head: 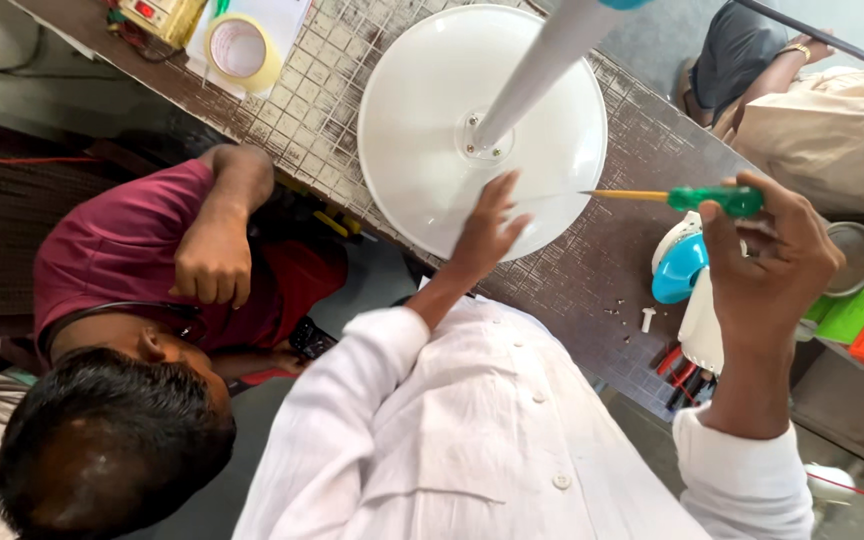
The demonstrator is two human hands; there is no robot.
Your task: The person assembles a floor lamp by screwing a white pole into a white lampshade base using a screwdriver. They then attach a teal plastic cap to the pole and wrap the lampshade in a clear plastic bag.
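Two hands busy: left hand (487, 228) fingers spread on white fan base (422, 130), right hand (767, 250) fingers gripping green screwdriver (697, 199) beside it.

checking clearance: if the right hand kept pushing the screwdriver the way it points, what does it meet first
Likely the left hand on the white round base; the screwdriver in the right hand aims its tip at those fingers. Depth is unclear.

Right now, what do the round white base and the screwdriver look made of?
Round white base: likely moulded plastic, smooth with a soft sheen; painted metal can't be ruled out. The left hand touches its rim. Screwdriver, held in the right hand: translucent green grip, probably plastic; yellowish shaft, looks like metal, uncertain.
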